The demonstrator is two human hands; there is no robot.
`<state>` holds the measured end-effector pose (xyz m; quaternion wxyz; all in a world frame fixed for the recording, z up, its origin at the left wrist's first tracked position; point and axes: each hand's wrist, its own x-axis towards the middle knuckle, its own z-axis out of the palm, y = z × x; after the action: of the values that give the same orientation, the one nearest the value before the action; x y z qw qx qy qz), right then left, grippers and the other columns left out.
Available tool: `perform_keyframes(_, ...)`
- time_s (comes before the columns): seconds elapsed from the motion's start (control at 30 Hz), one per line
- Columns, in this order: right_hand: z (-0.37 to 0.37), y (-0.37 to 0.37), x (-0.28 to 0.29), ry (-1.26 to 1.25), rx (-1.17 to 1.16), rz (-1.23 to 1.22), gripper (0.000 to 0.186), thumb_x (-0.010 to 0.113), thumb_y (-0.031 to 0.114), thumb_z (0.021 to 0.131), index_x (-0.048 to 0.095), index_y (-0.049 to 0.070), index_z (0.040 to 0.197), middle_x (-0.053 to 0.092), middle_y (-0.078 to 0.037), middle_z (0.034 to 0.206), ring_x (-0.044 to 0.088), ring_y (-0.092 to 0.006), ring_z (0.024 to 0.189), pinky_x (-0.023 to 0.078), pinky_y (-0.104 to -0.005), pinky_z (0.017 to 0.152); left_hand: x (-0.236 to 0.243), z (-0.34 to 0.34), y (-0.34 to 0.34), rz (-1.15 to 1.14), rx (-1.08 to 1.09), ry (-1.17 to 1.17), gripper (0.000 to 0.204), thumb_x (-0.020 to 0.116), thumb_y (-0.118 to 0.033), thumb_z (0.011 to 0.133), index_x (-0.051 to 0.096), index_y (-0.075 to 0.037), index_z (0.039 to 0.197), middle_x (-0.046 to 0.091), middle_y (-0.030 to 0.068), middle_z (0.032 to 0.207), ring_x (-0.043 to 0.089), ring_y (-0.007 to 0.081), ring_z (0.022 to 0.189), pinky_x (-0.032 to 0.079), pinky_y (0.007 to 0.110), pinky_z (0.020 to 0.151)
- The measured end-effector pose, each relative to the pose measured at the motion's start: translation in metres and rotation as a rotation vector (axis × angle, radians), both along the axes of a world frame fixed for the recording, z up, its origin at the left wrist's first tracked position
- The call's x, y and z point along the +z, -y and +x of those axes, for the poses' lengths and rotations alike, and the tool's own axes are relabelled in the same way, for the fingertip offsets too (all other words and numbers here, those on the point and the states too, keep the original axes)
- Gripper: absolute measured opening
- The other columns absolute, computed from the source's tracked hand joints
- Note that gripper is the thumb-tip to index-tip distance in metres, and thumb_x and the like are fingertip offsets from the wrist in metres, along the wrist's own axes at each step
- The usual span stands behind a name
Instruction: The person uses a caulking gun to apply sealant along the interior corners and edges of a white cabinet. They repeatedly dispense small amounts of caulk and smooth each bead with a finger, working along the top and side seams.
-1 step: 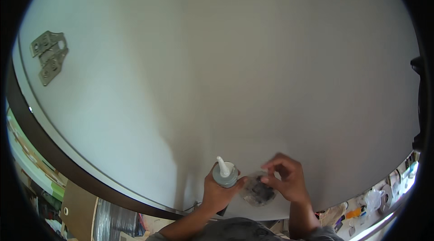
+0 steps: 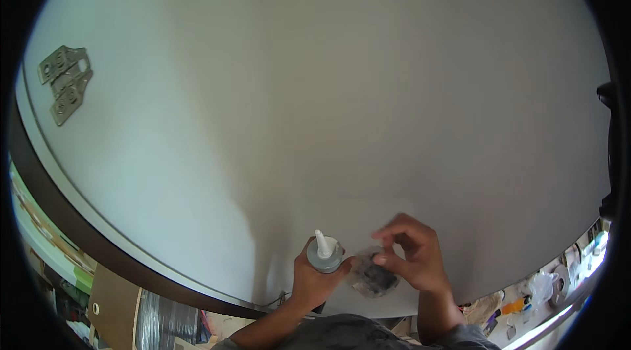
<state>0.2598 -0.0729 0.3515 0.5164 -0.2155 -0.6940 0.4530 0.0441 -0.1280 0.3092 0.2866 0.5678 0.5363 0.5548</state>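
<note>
Fingers of left hand [image 2: 315, 281] grip a nozzle-tipped bottle [image 2: 324, 255]; right hand [image 2: 413, 258] fingers pinch a small clear bag [image 2: 373, 274] over the white panel [image 2: 328, 87].

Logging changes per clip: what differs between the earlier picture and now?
Nothing visibly changed. The left hand holds the nozzle bottle upright, the right hand stays at the small dark bag, and the hinge lies at the white panel's far left.
</note>
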Motion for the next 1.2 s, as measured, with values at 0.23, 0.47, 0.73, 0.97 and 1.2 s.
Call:
perform_keyframes(0.23, -0.075, -0.027, 0.078, 0.208, 0.064, 0.233, 0.029, 0.087, 0.009, 0.083, 0.078, 0.012, 0.110, 0.062, -0.001, 0.092, 0.052, -0.0095, 0.067, 0.044, -0.0262, 0.059, -0.029, -0.024, -0.015, -0.017, 0.044, 0.088, 0.038, 0.086, -0.010, 0.081, 0.063, 0.000, 0.109, 0.071, 0.0100, 0.095, 0.070, 0.0166, 0.085, 0.056, 0.033, 0.077)
perform_keyframes(0.47, -0.115, -0.073, 0.059, 0.261, 0.132, 0.168, 0.017, 0.085, 0.007, 0.084, 0.079, 0.011, 0.100, 0.065, 0.000, 0.091, 0.053, -0.0109, 0.066, 0.044, -0.0266, 0.057, -0.040, -0.052, -0.040, -0.103, 0.119, 0.099, 0.040, 0.088, -0.014, 0.083, 0.062, -0.001, 0.110, 0.073, 0.0101, 0.097, 0.071, 0.0156, 0.090, 0.056, 0.033, 0.080)
perform_keyframes(0.73, -0.166, -0.157, 0.027, 0.333, 0.157, 0.175, 0.018, 0.082, 0.003, 0.084, 0.079, 0.011, 0.100, 0.065, 0.001, 0.091, 0.053, -0.0104, 0.066, 0.044, -0.0263, 0.058, -0.081, -0.095, -0.116, -0.167, 0.167, 0.136, 0.044, 0.090, -0.019, 0.082, 0.062, -0.002, 0.111, 0.074, 0.0105, 0.098, 0.071, 0.0165, 0.090, 0.057, 0.034, 0.081)
perform_keyframes(0.97, -0.175, -0.252, 0.040, 0.303, 0.338, 0.084, 0.034, 0.083, 0.000, 0.081, 0.077, 0.009, 0.113, 0.060, -0.002, 0.092, 0.053, -0.0076, 0.066, 0.044, -0.0236, 0.058, -0.089, -0.120, -0.186, -0.235, 0.249, 0.144, 0.048, 0.092, -0.024, 0.081, 0.062, -0.001, 0.111, 0.074, 0.0106, 0.096, 0.072, 0.0180, 0.089, 0.057, 0.036, 0.083)
perform_keyframes(1.2, -0.267, -0.468, 0.018, 0.513, -0.248, 0.408, 0.058, 0.076, 0.007, 0.088, 0.061, 0.017, 0.144, 0.058, -0.008, 0.112, 0.060, -0.0169, 0.077, 0.055, -0.0319, 0.070, -0.099, -0.149, -0.278, -0.223, 0.192, 0.100, 0.050, 0.093, -0.025, 0.080, 0.063, -0.001, 0.112, 0.075, 0.0102, 0.094, 0.074, 0.0176, 0.089, 0.059, 0.035, 0.084)
